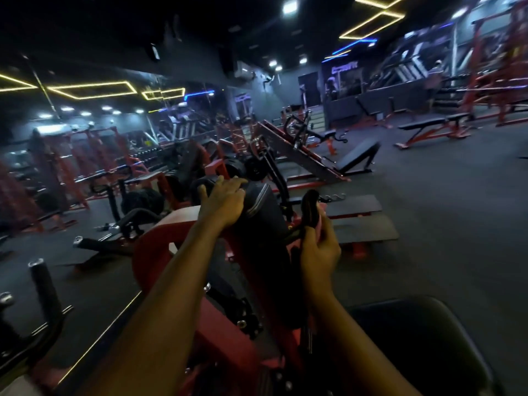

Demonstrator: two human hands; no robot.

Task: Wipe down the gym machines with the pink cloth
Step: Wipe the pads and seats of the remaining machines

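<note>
Smooth black seat padding (428,338) fills the lower right corner. Past it, the left hand (221,201) lies with fingers spread over the rounded top edge of a stitched black vinyl pad (263,215) on a glossy red steel frame (154,244). Just beside the pad's right edge, the right hand (317,252) clamps the crumpled pink cloth (322,220) around a curved black handle (311,200).

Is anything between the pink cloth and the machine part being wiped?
Nothing visible. The right hand holds the pink cloth against the black handle; the left hand rests on the black pad beside it.
</note>
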